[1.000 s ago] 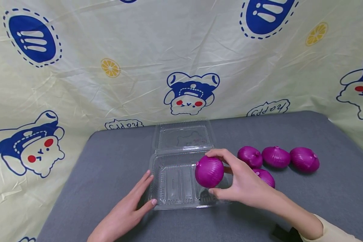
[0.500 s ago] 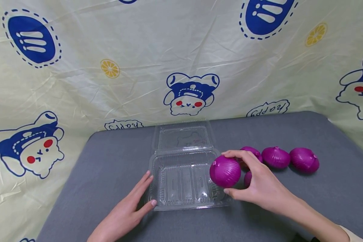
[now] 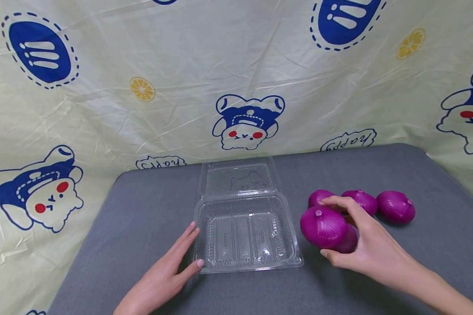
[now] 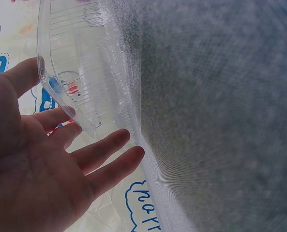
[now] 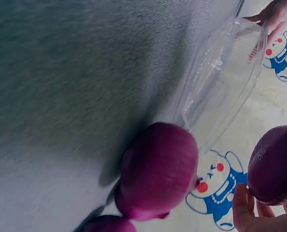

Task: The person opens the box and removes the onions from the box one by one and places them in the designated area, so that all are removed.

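Observation:
My right hand grips a purple onion between thumb and fingers, raised above the table to the right of the clear plastic container. Partly covered behind it is another onion. The right wrist view has the held onion at its right edge, apart from the onions on the table. My left hand lies at the container's left side, its fingers extended. In the left wrist view the fingertips touch the rim of the clear wall.
More onions stand at the right: one partly hidden, a middle one and a right-hand one. The container's lid is folded back toward the printed curtain. Grey cloth covers the table.
My right hand has carried the onion rightward, from over the container to in front of the other onions. The left hand and the container have stayed in place.

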### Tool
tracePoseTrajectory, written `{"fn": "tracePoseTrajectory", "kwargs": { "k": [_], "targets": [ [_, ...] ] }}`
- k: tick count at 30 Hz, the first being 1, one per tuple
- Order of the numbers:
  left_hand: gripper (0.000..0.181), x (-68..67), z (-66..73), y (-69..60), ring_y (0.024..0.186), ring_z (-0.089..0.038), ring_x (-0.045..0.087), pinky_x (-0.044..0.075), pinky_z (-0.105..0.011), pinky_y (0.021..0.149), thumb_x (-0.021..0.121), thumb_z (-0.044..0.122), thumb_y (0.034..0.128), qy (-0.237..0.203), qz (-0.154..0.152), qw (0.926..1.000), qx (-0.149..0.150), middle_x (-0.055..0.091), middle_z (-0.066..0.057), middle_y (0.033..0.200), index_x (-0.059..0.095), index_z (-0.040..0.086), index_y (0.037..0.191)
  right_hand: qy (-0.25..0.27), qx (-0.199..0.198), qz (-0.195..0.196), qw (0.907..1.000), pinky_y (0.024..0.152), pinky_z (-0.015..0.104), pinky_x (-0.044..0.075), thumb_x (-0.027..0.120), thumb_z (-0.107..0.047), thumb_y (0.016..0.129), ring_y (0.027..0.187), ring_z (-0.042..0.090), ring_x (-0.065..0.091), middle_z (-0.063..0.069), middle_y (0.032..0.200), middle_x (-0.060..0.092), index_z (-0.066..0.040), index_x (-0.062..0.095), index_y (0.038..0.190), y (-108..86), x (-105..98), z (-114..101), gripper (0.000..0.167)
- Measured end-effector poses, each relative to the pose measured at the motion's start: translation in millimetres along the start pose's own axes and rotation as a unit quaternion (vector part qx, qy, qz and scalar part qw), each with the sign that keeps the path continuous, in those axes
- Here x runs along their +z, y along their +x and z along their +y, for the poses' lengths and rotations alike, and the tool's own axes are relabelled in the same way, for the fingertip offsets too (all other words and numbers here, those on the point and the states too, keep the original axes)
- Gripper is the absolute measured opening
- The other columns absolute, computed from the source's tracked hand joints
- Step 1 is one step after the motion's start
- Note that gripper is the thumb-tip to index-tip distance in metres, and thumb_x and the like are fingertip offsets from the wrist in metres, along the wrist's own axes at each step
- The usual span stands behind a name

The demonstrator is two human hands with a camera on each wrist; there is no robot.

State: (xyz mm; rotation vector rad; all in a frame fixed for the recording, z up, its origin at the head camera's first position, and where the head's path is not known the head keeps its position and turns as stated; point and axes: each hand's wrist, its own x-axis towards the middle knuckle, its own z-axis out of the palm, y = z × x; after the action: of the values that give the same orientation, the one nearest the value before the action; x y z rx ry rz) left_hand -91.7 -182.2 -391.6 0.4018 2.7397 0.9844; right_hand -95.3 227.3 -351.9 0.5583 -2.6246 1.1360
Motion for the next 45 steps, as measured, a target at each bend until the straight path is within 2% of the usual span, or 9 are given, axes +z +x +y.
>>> {"fn": "tracePoseTrajectory", "kwargs": {
  "k": [6, 13, 19, 26, 28, 32, 37, 40, 45],
  "targets": [
    [0.072, 0.3, -0.5, -0.9, 0.144, -0.008, 0.02, 0.028, -0.051, 0.112, 0.06, 0.047, 0.0959, 0.002, 0.001, 1.0, 0.001, 0.01, 0.021, 0.16, 0.027, 0.029, 0.157, -0.046, -0.033, 0.005, 0.9984, 0.082, 0.012, 0.046, 0.098, -0.015, 0.054, 0.118, 0.003, 0.043, -0.009, 0.134, 0.049, -0.028, 0.049, 0.14, -6.0, -11, 11, 0.1],
    [0.071, 0.4, -0.2, -1.0, 0.145, -0.009, 0.02, 0.029, -0.051, 0.111, 0.06, 0.047, 0.0957, 0.002, 0.002, 1.0, 0.0, 0.01, 0.021, 0.16, 0.027, 0.03, 0.156, -0.112, -0.02, 0.009, 0.9935, 0.076, 0.02, 0.05, 0.099, -0.024, 0.053, 0.12, 0.003, 0.037, -0.006, 0.133, 0.047, -0.03, 0.054, 0.14, -16.7, -22, 24, 0.098],
    [0.072, 0.5, -0.8, -0.1, 0.145, -0.008, 0.02, 0.028, -0.051, 0.112, 0.06, 0.049, 0.0951, -0.005, -0.004, 0.9999, -0.009, 0.01, 0.023, 0.16, 0.027, 0.032, 0.156, -0.116, -0.029, 0.028, 0.9924, 0.086, 0.001, 0.033, 0.099, -0.012, 0.05, 0.122, -0.001, 0.035, -0.011, 0.133, 0.047, -0.029, 0.058, 0.134, -22.9, -28, 32, 0.096],
    [0.072, -0.2, -0.4, -0.1, 0.145, -0.009, 0.019, 0.028, -0.052, 0.112, 0.06, 0.05, 0.0952, -0.011, -0.006, 0.9999, -0.004, 0.01, 0.021, 0.16, 0.026, 0.032, 0.156, -0.107, -0.006, 0.04, 0.9934, 0.082, 0.0, 0.034, 0.1, -0.014, 0.05, 0.122, -0.003, 0.031, -0.005, 0.133, 0.047, -0.026, 0.057, 0.134, -31.9, -37, 49, 0.095],
    [0.072, -0.1, -0.6, -0.1, 0.145, -0.009, 0.019, 0.028, -0.052, 0.112, 0.059, 0.049, 0.0954, -0.01, -0.005, 0.9999, -0.004, 0.01, 0.021, 0.16, 0.026, 0.031, 0.156, -0.111, 0.013, 0.035, 0.9932, 0.078, 0.001, 0.036, 0.1, -0.019, 0.051, 0.12, -0.001, 0.031, -0.002, 0.132, 0.047, -0.027, 0.057, 0.134, -34.4, -40, 56, 0.093],
    [0.072, 0.3, -1.2, 0.7, 0.145, -0.007, 0.018, 0.028, -0.05, 0.112, 0.06, 0.049, 0.0952, -0.011, -0.008, 0.9998, -0.012, 0.009, 0.023, 0.16, 0.026, 0.031, 0.157, -0.124, 0.038, 0.019, 0.9914, 0.068, 0.013, 0.045, 0.099, -0.028, 0.053, 0.118, 0.02, 0.034, 0.005, 0.132, 0.048, -0.026, 0.057, 0.134, -38.9, -44, 68, 0.091],
    [0.073, 0.4, -0.9, 1.2, 0.143, -0.003, 0.017, 0.028, -0.048, 0.113, 0.061, 0.049, 0.0947, -0.014, -0.012, 0.9996, -0.022, 0.008, 0.027, 0.158, 0.026, 0.033, 0.156, -0.131, 0.057, 0.016, 0.9895, 0.069, 0.011, 0.04, 0.098, -0.031, 0.055, 0.112, 0.032, 0.037, 0.011, 0.133, 0.048, -0.025, 0.056, 0.135, -45.7, -46, 79, 0.09],
    [0.072, 0.3, -1.1, 0.4, 0.144, -0.004, 0.017, 0.028, -0.049, 0.112, 0.061, 0.049, 0.0951, -0.012, -0.009, 0.9997, -0.017, 0.009, 0.025, 0.159, 0.026, 0.033, 0.156, -0.134, 0.06, 0.013, 0.9891, 0.072, 0.005, 0.036, 0.098, -0.03, 0.055, 0.113, 0.022, 0.038, 0.012, 0.132, 0.049, -0.024, 0.056, 0.135, -49.5, -46, 86, 0.09],
    [0.072, 0.0, -1.4, -0.6, 0.145, -0.008, 0.018, 0.028, -0.052, 0.112, 0.06, 0.049, 0.0957, -0.01, -0.005, 0.9999, -0.004, 0.009, 0.021, 0.16, 0.025, 0.032, 0.156, -0.137, 0.052, 0.016, 0.9891, 0.075, 0.002, 0.032, 0.098, -0.028, 0.055, 0.101, -0.005, 0.038, 0.007, 0.126, 0.052, -0.023, 0.056, 0.135, -53.8, -44, 95, 0.09]
  ]
}}
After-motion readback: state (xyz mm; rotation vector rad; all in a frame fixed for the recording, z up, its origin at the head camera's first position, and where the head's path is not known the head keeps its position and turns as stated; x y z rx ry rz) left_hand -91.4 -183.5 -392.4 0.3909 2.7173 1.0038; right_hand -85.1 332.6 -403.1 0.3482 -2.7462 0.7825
